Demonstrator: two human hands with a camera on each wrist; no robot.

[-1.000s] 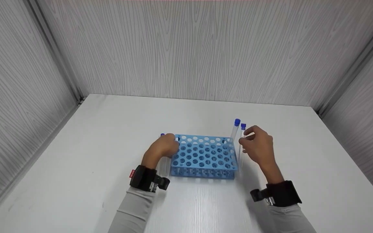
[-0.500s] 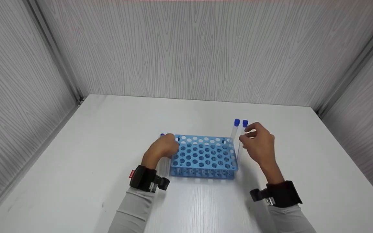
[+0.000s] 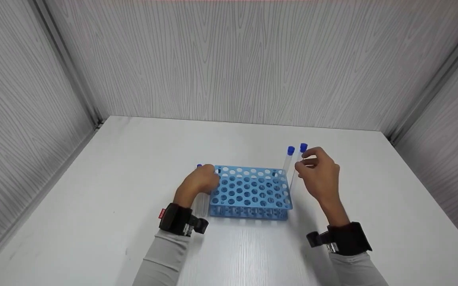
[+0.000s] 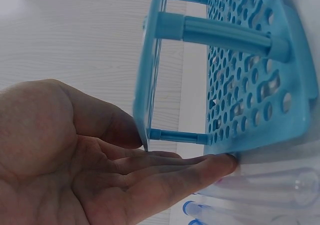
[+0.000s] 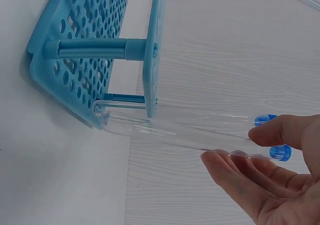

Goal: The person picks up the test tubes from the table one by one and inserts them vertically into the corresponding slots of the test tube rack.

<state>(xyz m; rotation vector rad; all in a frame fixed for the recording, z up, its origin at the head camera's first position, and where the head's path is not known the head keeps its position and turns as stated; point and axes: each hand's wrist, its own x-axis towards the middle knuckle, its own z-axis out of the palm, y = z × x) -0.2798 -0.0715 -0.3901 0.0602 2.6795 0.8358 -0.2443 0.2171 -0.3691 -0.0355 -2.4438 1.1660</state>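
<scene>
A light blue test tube rack [image 3: 251, 190] stands at mid-table. At its left end my left hand [image 3: 203, 178] grips the upper edge; in the left wrist view the thumb is on the top plate [image 4: 146, 80] and the fingers lie along the side. My right hand [image 3: 319, 174] pinches a clear test tube [image 5: 190, 141] between thumb and fingertips, blue cap [image 3: 303, 147] up and slightly tilted. Its lower end is beside the rack's right end. A second blue-capped test tube [image 3: 288, 161] is close by at the back right corner; whether it sits in a hole I cannot tell.
More clear tubes [image 3: 202, 204] with blue caps [image 4: 188, 208] are at the rack's left side, partly covered by my left hand. The white table [image 3: 253, 254] meets a grey wood-grain panel [image 3: 229, 59] at the back, with more panels at both sides.
My right hand has moved slightly up and away with the test tube, whose cap is now higher and farther right. The left hand and the rack have stayed in place.
</scene>
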